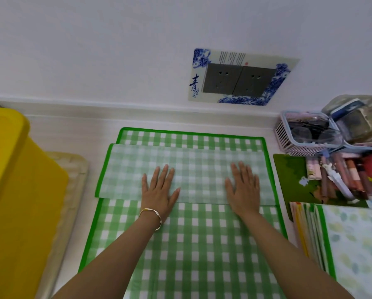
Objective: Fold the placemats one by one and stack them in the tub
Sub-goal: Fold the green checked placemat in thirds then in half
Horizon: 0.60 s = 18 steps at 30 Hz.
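Note:
A green-and-white checked placemat (pixel 191 244) with a bright green border lies flat on the white table. A paler flap of it (pixel 198 167) is folded across its far part, pale underside up, with a checked strip showing beyond it. My left hand (pixel 159 188) presses flat on the flap's left half, fingers straight, a bangle on the wrist. My right hand (pixel 244 187) presses flat on the flap's right half, fingers spread. The yellow tub (pixel 10 190) stands at the left edge; its inside is hidden.
A beige tray (pixel 77 190) lies between tub and placemat. At the right are a stack of further placemats (pixel 340 240) with a leaf-print one on top, a dark green mat, a pink basket (pixel 284 134), and cluttered small items. Wall sockets sit above.

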Each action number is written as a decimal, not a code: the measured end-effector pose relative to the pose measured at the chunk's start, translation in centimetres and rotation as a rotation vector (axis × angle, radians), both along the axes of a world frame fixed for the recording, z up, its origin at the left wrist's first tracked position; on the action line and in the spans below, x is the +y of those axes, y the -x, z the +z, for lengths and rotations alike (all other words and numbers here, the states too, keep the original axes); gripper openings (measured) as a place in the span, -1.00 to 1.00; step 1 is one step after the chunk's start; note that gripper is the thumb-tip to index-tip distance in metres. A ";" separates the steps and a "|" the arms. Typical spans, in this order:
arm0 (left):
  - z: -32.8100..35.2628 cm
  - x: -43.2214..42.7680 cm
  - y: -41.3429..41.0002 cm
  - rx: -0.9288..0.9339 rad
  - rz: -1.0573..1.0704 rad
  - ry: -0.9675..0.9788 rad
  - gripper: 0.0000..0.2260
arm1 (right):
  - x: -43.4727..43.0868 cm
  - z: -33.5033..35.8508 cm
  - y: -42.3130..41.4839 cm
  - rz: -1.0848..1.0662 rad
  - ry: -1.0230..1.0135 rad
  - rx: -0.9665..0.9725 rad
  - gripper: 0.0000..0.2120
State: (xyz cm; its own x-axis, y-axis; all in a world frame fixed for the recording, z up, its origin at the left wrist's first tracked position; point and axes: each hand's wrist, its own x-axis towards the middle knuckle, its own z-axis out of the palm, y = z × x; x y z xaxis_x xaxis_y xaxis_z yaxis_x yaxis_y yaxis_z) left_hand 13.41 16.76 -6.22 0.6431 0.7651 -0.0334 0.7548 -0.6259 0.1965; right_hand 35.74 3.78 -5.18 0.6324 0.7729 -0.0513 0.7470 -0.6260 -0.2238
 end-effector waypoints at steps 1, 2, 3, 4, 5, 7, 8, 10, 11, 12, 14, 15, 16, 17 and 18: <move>0.0 0.0 0.0 0.000 0.002 0.000 -0.41 | -0.5 0.0 -0.7 -0.015 0.002 -0.002 -0.36; 0.0 0.0 0.0 -0.003 0.004 -0.004 -0.41 | -1.1 0.0 -1.3 -0.031 0.000 -0.005 -0.35; -0.1 0.0 0.1 -0.004 0.004 -0.005 -0.41 | -1.6 0.0 -2.0 -0.045 -0.004 -0.009 -0.35; -0.1 0.0 0.1 -0.006 0.002 -0.005 -0.41 | -2.1 0.1 -2.6 -0.054 -0.006 -0.012 -0.34; -0.1 0.0 0.1 -0.007 0.001 -0.004 -0.41 | -2.5 0.1 -3.2 -0.057 -0.005 -0.013 -0.34; -0.1 0.0 0.1 -0.008 0.002 0.002 -0.41 | -3.0 0.2 -3.9 -0.053 0.015 -0.005 -0.34; 0.0 0.0 0.1 -0.011 0.002 0.007 -0.41 | -3.0 0.3 -4.0 -0.057 0.026 0.007 -0.33; 0.0 0.0 0.1 -0.005 -0.002 0.014 -0.40 | -2.4 0.7 -3.2 -0.084 -0.010 0.040 -0.31; 0.0 0.0 0.1 0.001 -0.004 0.016 -0.39 | -1.7 1.0 -2.2 -0.085 -0.057 0.056 -0.32; 0.1 0.0 0.0 0.003 -0.005 0.019 -0.38 | -0.8 1.4 -0.8 -0.067 -0.099 0.072 -0.35; 0.4 -0.2 -0.1 0.008 -0.005 0.025 -0.35 | 1.7 2.0 2.7 -0.004 -0.146 0.096 -0.43; 0.6 -0.2 -0.1 0.015 -0.007 0.030 -0.32 | 3.2 2.1 4.6 0.025 -0.161 0.114 -0.45; 0.7 -0.3 -0.2 0.025 -0.008 0.037 -0.30 | 4.6 2.2 6.3 0.049 -0.173 0.140 -0.46; 0.9 -0.3 -0.3 0.037 -0.007 0.042 -0.31 | 5.9 2.0 7.9 0.068 -0.177 0.169 -0.46; 1.1 -0.3 -0.3 0.053 -0.005 0.050 -0.34 | 6.9 1.8 9.2 0.078 -0.172 0.190 -0.43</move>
